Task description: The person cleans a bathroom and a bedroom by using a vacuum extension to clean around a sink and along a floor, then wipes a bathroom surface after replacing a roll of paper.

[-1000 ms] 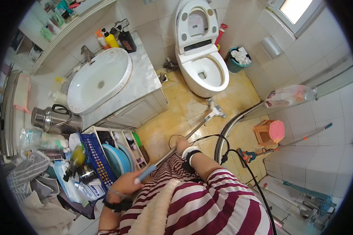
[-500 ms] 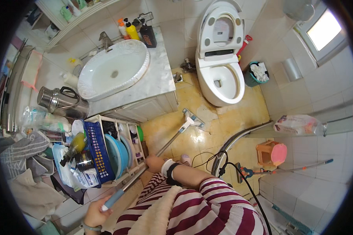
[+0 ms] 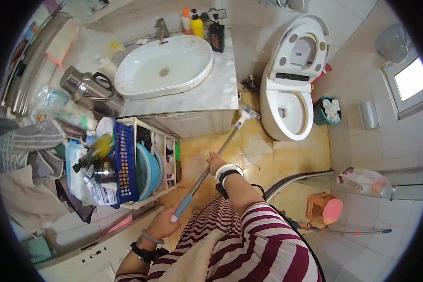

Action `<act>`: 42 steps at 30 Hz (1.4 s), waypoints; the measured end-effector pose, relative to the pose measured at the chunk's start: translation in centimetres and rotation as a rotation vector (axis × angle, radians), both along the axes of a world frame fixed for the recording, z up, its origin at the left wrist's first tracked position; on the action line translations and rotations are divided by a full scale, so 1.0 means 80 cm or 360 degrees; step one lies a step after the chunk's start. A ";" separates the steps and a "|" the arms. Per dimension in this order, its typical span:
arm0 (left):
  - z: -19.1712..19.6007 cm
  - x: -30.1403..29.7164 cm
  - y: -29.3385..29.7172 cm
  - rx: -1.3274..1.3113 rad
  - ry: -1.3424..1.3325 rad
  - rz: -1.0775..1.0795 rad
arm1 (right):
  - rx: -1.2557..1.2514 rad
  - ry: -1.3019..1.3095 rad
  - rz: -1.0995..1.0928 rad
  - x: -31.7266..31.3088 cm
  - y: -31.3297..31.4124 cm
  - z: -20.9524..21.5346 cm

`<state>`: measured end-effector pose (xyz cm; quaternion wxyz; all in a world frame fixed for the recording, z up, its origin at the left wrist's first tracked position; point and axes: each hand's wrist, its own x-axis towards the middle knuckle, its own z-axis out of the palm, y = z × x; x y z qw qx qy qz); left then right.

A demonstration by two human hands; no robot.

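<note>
A long-handled flat mop [image 3: 230,137] runs slantwise across the yellow floor, its head in the gap between the vanity cabinet and the toilet [image 3: 286,113]. My left hand [image 3: 163,223] is wrapped around the blue-grey grip at the handle's upper end. Farther down the metal pole, my right hand [image 3: 215,163] is closed around it. The mop's head lies on the floor close to the toilet's base, and the floor around it looks wet and shiny.
A washbasin [image 3: 164,89] sits on a marble counter at the far left. Below it stands a shelf rack with a blue basket [image 3: 126,162]. A curved metal rail [image 3: 291,182] crosses the floor at right. Beyond it are an orange stool [image 3: 318,207] and a green bin [image 3: 325,113].
Both hands have pushed the mop forward and to the right, moving its head from open floor to beside the toilet. My view has shifted too.
</note>
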<state>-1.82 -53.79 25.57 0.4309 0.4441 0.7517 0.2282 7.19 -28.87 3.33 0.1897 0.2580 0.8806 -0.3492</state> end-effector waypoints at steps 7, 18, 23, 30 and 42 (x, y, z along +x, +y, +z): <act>0.064 -0.014 -0.085 -0.0191 -0.0051 -0.0012 | 0.0220 0.0240 0.0341 0.005 -0.112 -0.016; 0.153 0.020 -0.339 -0.0305 0.0390 0.0272 | 0.0155 0.0400 0.1073 -0.024 -0.349 0.068; 0.160 0.051 -0.420 -0.0341 0.0208 0.0568 | 0.0300 0.0557 0.1163 -0.032 -0.437 0.064; 0.047 0.060 -0.453 -0.0098 -0.0047 0.0976 | 0.0626 0.0265 0.1367 -0.059 -0.422 0.058; 0.114 0.079 -0.428 -0.0500 0.0158 0.0732 | 0.0018 -0.0312 0.1444 -0.054 -0.432 0.005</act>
